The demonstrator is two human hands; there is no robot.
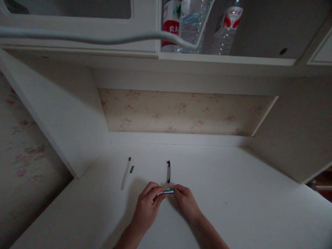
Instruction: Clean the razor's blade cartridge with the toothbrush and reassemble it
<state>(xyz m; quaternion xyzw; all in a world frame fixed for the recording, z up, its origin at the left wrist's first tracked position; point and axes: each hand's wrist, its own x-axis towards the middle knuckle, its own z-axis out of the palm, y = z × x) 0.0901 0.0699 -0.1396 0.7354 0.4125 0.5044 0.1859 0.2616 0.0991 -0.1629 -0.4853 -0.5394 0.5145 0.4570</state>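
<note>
My left hand (pixel 148 205) and my right hand (pixel 185 200) meet over the white desk (pixel 233 197), fingers pinched on the two ends of a small green pen part (pixel 168 191) held level between them. Just beyond the hands lies a thin dark pen piece (pixel 168 171). To the left lie a slim white pen barrel (pixel 126 174) and a tiny green cap (pixel 132 169) beside it.
The desk sits in a white alcove with a floral back panel (pixel 181 112) and side walls left and right. Overhead, a shelf holds plastic bottles (pixel 192 26). A white cable (pixel 77 38) crosses the top of the view.
</note>
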